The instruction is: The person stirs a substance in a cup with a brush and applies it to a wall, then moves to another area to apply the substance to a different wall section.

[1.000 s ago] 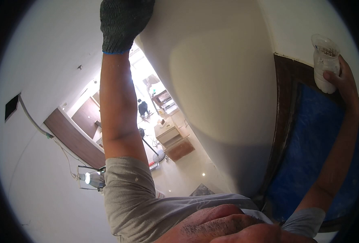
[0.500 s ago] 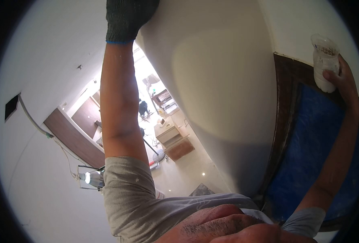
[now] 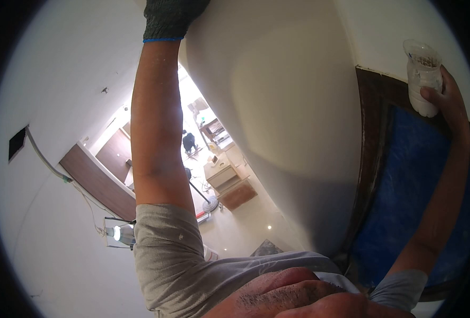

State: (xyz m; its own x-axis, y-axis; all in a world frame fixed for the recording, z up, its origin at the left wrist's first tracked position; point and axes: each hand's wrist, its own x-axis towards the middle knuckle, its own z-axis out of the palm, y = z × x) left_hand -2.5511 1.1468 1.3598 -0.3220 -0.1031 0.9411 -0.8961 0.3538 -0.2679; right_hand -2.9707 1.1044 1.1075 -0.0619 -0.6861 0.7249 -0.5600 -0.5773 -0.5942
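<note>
My left hand [image 3: 172, 19] wears a dark knitted glove with a blue cuff edge. It is raised at the top of the view, beside a smooth pale wall [image 3: 288, 100]. The top edge cuts off its fingers, so whether it grips anything is hidden. At the far right, my bare right hand [image 3: 451, 100] is wrapped round a cut-off clear plastic bottle [image 3: 424, 79], thumb across its near side. White material fills the bottle's lower part, and small brownish bits show near its open rim.
A dark wooden frame [image 3: 370, 132] surrounds a blue panel [image 3: 404, 212] below the bottle. At left, a lit lamp [image 3: 119, 233] hangs by a cable near a dark wall opening [image 3: 17, 144]. Beyond are a cabinet [image 3: 221, 175], a stand fan [image 3: 209, 203] and a crouching person [image 3: 189, 141].
My gloved left hand has risen slightly, going further out at the top. My right hand and the bottle have shifted a little up and left.
</note>
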